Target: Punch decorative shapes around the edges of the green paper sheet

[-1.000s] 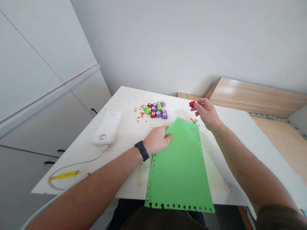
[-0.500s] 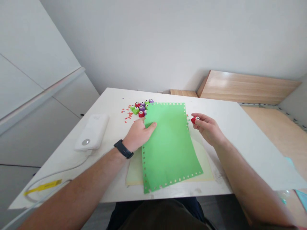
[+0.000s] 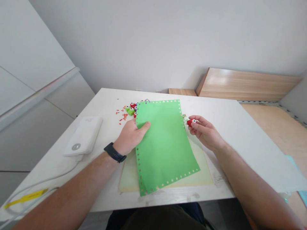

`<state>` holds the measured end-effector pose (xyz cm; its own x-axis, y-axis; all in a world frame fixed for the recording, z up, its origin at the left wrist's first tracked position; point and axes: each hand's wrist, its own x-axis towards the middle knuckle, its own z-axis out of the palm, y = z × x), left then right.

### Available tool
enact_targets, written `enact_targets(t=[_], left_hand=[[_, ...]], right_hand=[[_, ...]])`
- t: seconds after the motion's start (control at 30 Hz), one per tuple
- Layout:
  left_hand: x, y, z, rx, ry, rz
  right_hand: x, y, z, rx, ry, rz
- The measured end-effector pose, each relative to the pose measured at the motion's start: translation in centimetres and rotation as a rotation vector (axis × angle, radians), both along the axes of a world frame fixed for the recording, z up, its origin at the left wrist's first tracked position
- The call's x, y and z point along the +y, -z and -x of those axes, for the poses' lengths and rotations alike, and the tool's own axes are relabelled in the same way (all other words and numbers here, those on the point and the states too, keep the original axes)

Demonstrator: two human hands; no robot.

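Note:
My left hand [image 3: 131, 136] grips a green sheet of paper [image 3: 163, 140] by its left edge, thumb on top and fingers hidden beneath. Small punched holes run along the sheet's edges. Between the thumb and fingers of my right hand [image 3: 203, 129] is a small red paper punch [image 3: 191, 122] with a white button, just off the sheet's right edge. Behind the left hand several more punches, such as a green punch [image 3: 130, 111] and a red punch [image 3: 132, 105], stand grouped, partly covered by the sheet. A pale yellow sheet [image 3: 203, 172] lies under the green one.
Red paper bits [image 3: 123, 117] are scattered left of the punches. A white power bank [image 3: 83, 135] with a cable lies on the left of the white table [image 3: 227, 127]. A yellow tag [image 3: 26, 196] is on the cable. A wooden panel [image 3: 244, 83] stands behind at the right.
The green sheet and my left hand have shifted slightly left, covering more of the punches. The red punch in my right hand is a little lower and turned. The view has shifted somewhat.

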<state>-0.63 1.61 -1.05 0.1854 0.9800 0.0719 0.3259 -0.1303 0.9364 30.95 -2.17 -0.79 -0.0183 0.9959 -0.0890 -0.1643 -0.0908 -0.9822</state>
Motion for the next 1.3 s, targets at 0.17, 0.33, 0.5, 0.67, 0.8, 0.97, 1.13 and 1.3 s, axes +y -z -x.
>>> enact_targets(t=[0.17, 0.33, 0.5, 0.67, 0.8, 0.97, 1.13, 1.3], left_hand=[[0.0, 0.2, 0.0, -0.049, -0.006, 0.008], [0.1, 0.2, 0.0, -0.116, -0.025, -0.004], [0.0, -0.1, -0.1, -0.156, -0.039, -0.019], [0.0, -0.4, -0.1, -0.131, -0.060, -0.015], [-0.1, -0.4, -0.1, -0.110, -0.103, 0.005], [-0.1, -0.5, -0.2, -0.132, -0.128, 0.008], [-0.3, -0.8, -0.3, -0.095, -0.137, -0.027], [-0.3, -1.2, -0.4, -0.083, -0.140, -0.013]], right_hand=[[0.0, 0.1, 0.1, 0.063, -0.005, 0.020], [0.1, 0.4, -0.1, 0.027, 0.009, 0.023], [0.2, 0.8, -0.4, 0.002, 0.007, 0.037], [0.2, 1.1, -0.5, 0.020, -0.022, 0.054], [0.1, 0.8, -0.5, 0.042, -0.044, 0.070], [0.0, 0.6, -0.6, 0.013, -0.062, 0.069], [0.0, 0.8, -0.7, -0.037, -0.066, 0.074], [-0.1, 0.9, -0.8, -0.063, -0.082, 0.092]])
